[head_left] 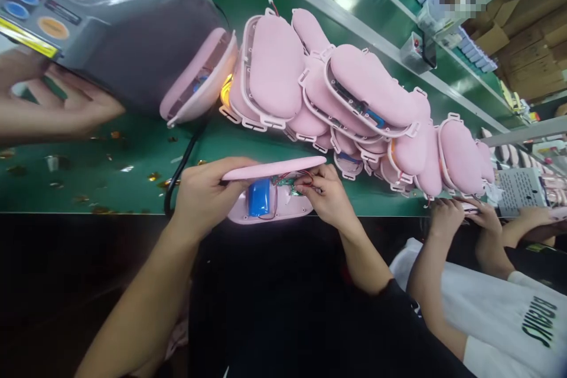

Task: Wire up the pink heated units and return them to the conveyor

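Left hand [204, 194]: closed on the left end of a pink device shell [270, 208], fingers curled over its raised pink lid [274, 168]. Right hand [322, 195]: fingertips pinched at the small circuit board and red wires [293, 184] inside the same shell.

Pink device shell: held open at the near edge of the green table [133, 159], directly before the person; a blue battery cell [259, 196] sits in its lower half.

Pile of pink padded shells [354, 100]: on the table just beyond the hands, overlapping, running to the right.

Grey machine [119, 29]: upper left, with coloured buttons; one pink shell [199, 80] lies against its front.

Another person's hand [53, 106]: far left, below the machine.

Co-worker's hands [465, 215]: right, white sleeves, at the table edge.

Cardboard boxes [531, 18]: upper right.
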